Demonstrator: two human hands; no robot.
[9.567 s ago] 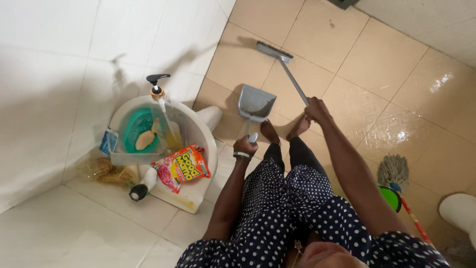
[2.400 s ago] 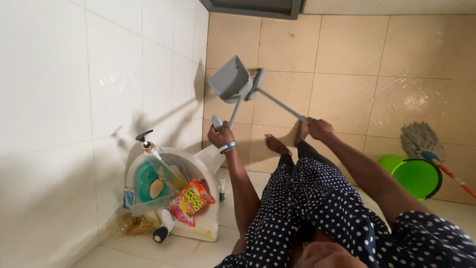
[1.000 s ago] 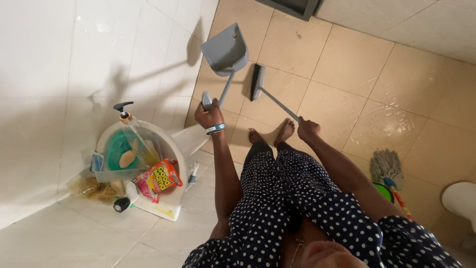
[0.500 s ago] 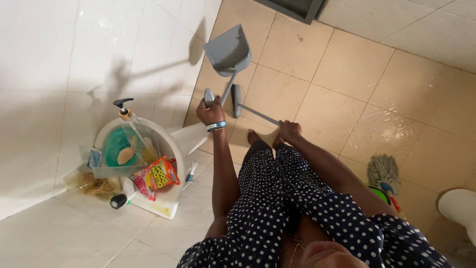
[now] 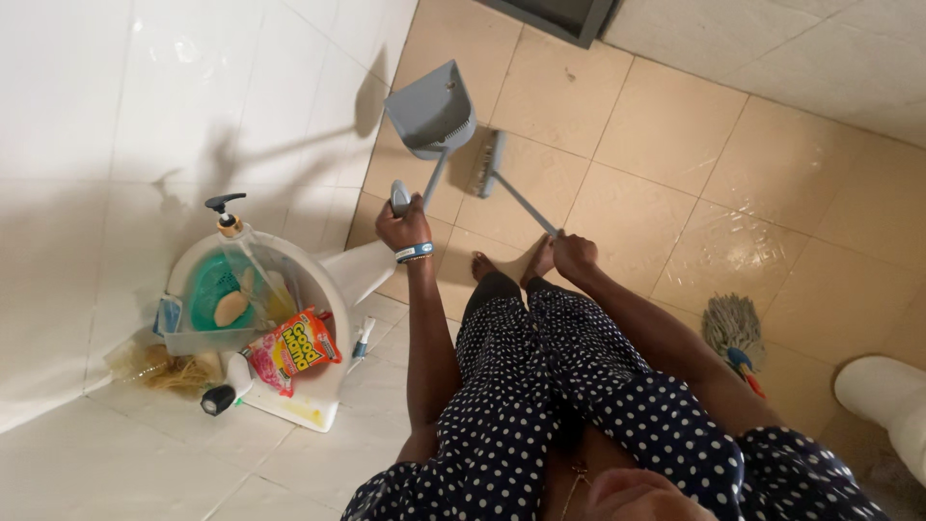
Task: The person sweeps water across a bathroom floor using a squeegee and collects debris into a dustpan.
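Observation:
My left hand (image 5: pixel 403 228) grips the handle of a grey dustpan (image 5: pixel 428 108), whose pan sits on the beige floor tiles close to the white tiled wall. My right hand (image 5: pixel 573 255) holds the thin grey shaft of a small broom (image 5: pixel 489 164). The broom's brush head rests on the floor just right of the dustpan's mouth, nearly touching it. My bare feet (image 5: pixel 509 267) stand behind both tools, below a dark polka-dot garment.
A white basin-like fixture (image 5: pixel 333 289) at the left holds a green basket (image 5: pixel 207 294), a pump bottle (image 5: pixel 231 230) and an orange-pink packet (image 5: pixel 299 344). A string mop (image 5: pixel 732 328) lies at the right, beside a white fixture (image 5: pixel 883 396). A dark frame (image 5: pixel 555 14) borders the top.
The broom head has swung from behind the dustpan's handle out to the right of its mouth. Both hands keep their grips. The view has shifted slightly left.

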